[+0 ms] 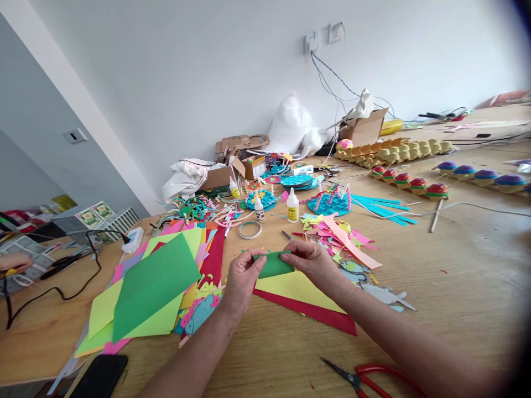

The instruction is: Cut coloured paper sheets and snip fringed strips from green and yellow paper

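A small piece of green paper point(275, 266) is stretched between both hands, above the middle of the table. My left hand point(244, 276) pinches its left end between thumb and fingers. At the other end, my right hand point(309, 260) grips the upper right corner the same way. Beneath it lie a yellow sheet point(305, 290) and a dark red sheet point(332, 320). Scissors with red handles point(359, 376) rest near the front edge, close to my right forearm. Glue bottles point(292, 207) and a roll of tape point(249, 230) stand beyond my hands.
On the left is a pile of coloured paper topped by a green sheet point(157, 284); a black phone point(102, 376) lies in front. Paper scraps point(340, 235) and grey fish cutouts point(384, 294) sit to the right. Egg cartons point(394, 149) line the back right. Another person's hand point(14, 261) shows at far left.
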The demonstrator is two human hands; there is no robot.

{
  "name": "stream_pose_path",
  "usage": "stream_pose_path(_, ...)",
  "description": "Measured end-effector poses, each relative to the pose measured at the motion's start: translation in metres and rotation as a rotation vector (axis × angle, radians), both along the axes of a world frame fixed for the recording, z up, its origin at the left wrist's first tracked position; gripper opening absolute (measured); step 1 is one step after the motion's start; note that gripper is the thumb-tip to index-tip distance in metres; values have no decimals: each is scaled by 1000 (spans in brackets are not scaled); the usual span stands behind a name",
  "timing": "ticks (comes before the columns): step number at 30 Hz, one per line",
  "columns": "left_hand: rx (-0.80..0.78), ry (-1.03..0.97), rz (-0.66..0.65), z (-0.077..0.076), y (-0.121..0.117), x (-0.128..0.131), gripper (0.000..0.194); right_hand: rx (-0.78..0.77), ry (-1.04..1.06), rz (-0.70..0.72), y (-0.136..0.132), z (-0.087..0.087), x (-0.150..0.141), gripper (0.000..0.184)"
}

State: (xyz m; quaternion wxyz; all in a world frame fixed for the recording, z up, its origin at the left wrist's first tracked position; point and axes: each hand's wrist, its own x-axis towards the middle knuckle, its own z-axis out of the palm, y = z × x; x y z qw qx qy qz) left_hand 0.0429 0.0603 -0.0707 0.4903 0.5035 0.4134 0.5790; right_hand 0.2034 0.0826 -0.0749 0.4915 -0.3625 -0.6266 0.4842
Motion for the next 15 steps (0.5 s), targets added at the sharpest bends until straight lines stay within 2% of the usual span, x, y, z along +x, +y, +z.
stream_pose_path(8, -9, 94, 28, 1, 1, -1, 12, 47, -85, -30, -1, 1, -1, 26)
stream_pose_path(11, -3, 171, -22, 1, 4, -4, 13, 82, -138, -52, -2, 3, 0, 24)
stream_pose_path(15, 99, 325, -80, -1, 6, -8, 13, 146, -213, -73, -5, 8, 0, 18)
